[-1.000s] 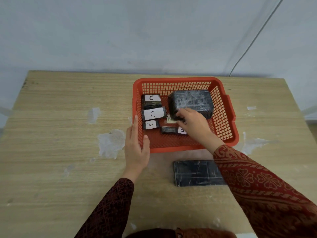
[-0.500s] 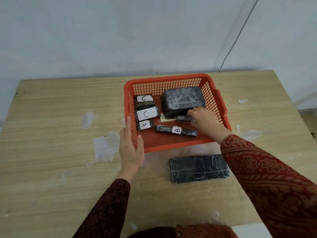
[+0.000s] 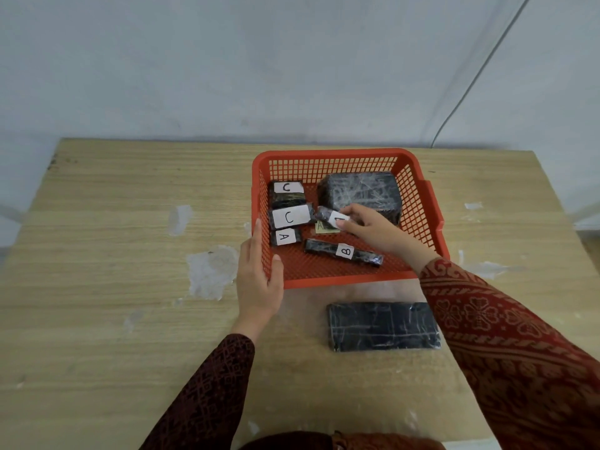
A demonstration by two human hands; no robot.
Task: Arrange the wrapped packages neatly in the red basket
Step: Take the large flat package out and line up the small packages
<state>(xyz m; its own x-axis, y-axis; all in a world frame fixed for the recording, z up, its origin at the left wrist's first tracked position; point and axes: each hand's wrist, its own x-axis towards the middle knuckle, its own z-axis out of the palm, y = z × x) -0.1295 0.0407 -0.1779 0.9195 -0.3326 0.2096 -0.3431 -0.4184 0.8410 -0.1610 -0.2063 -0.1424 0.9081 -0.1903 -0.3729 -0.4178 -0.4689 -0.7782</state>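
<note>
The red basket [image 3: 337, 155] stands on the wooden table [image 3: 113, 287]. Inside lie two black packages labelled C [image 3: 287, 190] [image 3: 290, 217], a small one labelled A [image 3: 285, 237], a long thin one labelled B [image 3: 344, 251] and a large black block [image 3: 360, 193] at the back right. My left hand [image 3: 258, 280] grips the basket's near left corner. My right hand [image 3: 373, 228] is inside the basket, shut on a small labelled black package [image 3: 328, 216] held above a yellowish label on the floor. A flat black package [image 3: 383, 326] lies on the table in front of the basket.
White worn patches [image 3: 211, 271] mark the tabletop left of the basket. A pale wall rises behind the table, with a thin cable [image 3: 470, 82] running down it at the right. Bare table spreads to the left and front.
My right hand moved from the large block's front edge, picked up a small labelled package and lifted it leftward. The long B package came into view. My left hand stayed on the basket.
</note>
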